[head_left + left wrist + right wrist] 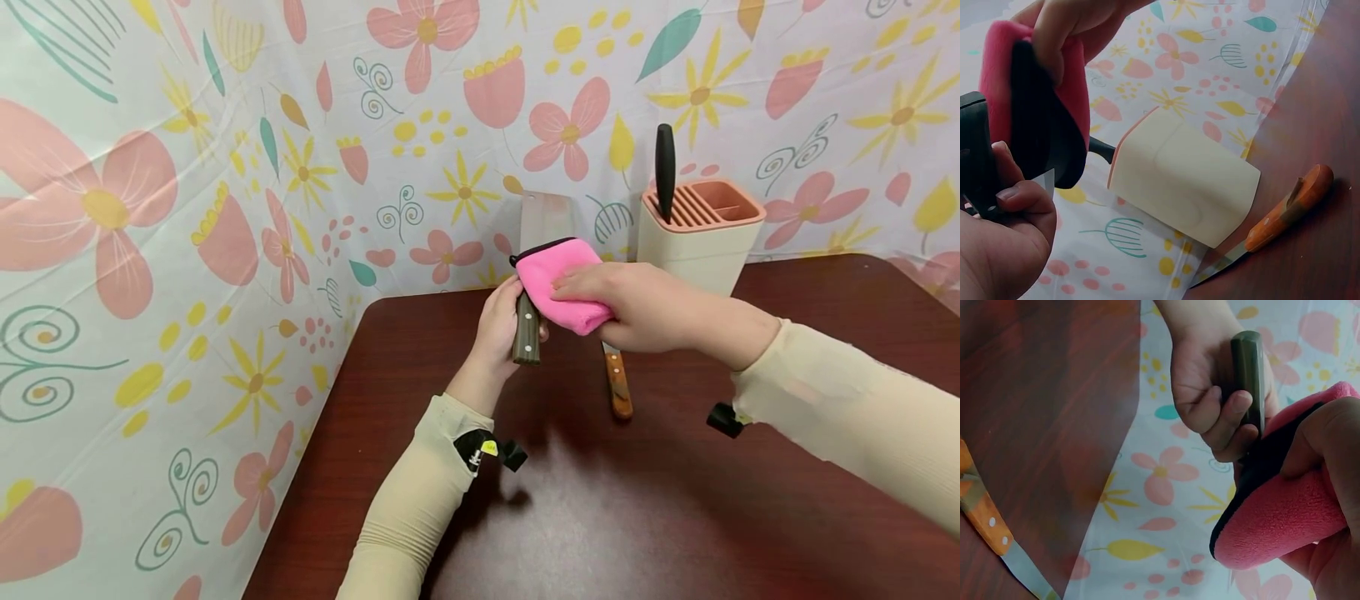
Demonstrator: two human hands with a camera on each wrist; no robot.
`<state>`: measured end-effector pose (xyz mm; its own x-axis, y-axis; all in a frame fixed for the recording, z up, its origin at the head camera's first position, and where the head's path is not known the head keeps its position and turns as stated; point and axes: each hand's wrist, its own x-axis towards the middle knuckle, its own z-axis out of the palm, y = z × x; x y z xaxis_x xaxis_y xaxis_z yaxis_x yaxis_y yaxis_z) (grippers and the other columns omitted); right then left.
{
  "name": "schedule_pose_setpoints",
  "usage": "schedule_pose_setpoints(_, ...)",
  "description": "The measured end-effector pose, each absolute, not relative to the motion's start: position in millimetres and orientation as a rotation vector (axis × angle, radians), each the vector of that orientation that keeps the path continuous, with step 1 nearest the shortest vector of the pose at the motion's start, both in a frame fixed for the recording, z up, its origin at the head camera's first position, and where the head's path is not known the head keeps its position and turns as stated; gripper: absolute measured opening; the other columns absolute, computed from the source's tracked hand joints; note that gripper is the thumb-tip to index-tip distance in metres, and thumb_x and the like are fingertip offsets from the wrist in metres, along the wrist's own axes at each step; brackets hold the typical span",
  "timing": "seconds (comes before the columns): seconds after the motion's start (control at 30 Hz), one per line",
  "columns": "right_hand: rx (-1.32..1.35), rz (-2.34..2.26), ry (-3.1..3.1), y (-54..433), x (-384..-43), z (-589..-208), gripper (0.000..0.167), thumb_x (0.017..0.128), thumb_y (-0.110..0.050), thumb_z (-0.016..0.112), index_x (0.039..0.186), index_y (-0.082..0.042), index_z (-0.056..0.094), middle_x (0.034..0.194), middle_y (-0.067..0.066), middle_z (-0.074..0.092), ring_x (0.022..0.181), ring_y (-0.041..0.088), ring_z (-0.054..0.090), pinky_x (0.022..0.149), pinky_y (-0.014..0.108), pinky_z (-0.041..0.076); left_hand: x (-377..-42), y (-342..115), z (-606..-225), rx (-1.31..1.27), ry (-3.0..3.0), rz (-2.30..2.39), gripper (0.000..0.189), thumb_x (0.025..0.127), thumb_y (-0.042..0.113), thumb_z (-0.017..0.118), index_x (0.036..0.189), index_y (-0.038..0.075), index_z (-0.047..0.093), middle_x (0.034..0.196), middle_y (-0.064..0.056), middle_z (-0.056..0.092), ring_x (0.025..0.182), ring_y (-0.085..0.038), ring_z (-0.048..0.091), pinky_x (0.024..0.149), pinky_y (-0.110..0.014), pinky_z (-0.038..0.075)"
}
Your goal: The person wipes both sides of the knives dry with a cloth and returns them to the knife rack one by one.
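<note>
My left hand (497,323) grips the dark riveted handle of a cleaver (528,340), its broad blade pointing up and away. A pink cloth (561,279) with a black edge is in my right hand (651,307), folded over the blade close to the handle. Above the cloth, the upper part of the blade shows in the head view. From the right wrist, the left fingers (1235,422) curl round the handle, and the cloth (1285,519) hides the blade. Below my right hand, a knife with an orange wooden handle (617,385) lies on the table.
A cream knife block (693,254) with a pink slotted top stands at the back of the dark red table (645,500). One black-handled knife (665,171) stands in it. A flower-print sheet (300,208) hangs behind and along the left side.
</note>
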<state>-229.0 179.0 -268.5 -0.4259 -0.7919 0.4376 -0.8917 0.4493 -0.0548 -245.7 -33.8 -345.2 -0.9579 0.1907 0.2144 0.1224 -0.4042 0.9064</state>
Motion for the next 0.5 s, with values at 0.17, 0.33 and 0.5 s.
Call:
schedule_pose_setpoints(0.17,1.479,0.462,-2.239,185.0,-222.8,-271.6,0.048,0.077,0.001,0.072,0.123,-0.013,0.074,0.120,0.001,0.076,0.116,0.025,0.070,0.099,0.048,0.056,-245.8,-34.4,-344.4,0.435,1.683,2.567,0.031,0.111,0.027,0.033,0.123,0.012,0.057,0.084,-0.001,0.059,0.046,-0.010,0.053,0.049,-0.022,0.050)
schedule_pose_setpoints(0.33,1.508,0.608,-2.116,191.1,-217.5,-272.4,0.052,0.074,0.005,0.069,0.123,-0.014,0.073,0.112,-0.002,0.076,0.100,0.014,0.070,0.093,0.021,0.051,-245.1,-35.4,-344.1,0.434,1.716,2.564,0.030,0.111,0.025,0.031,0.113,0.014,0.059,0.078,0.000,0.058,0.047,-0.010,0.053,0.049,-0.023,0.049)
schedule_pose_setpoints(0.5,1.518,0.726,-2.059,202.0,-210.6,-263.8,0.059,0.073,0.008,0.067,0.128,-0.013,0.070,0.117,0.003,0.075,0.103,0.008,0.068,0.096,0.006,0.042,-244.7,-35.1,-345.1,0.450,1.721,2.537,0.031,0.112,0.028,0.033,0.098,0.017,0.057,0.068,0.002,0.056,0.046,-0.010,0.054,0.050,-0.023,0.049)
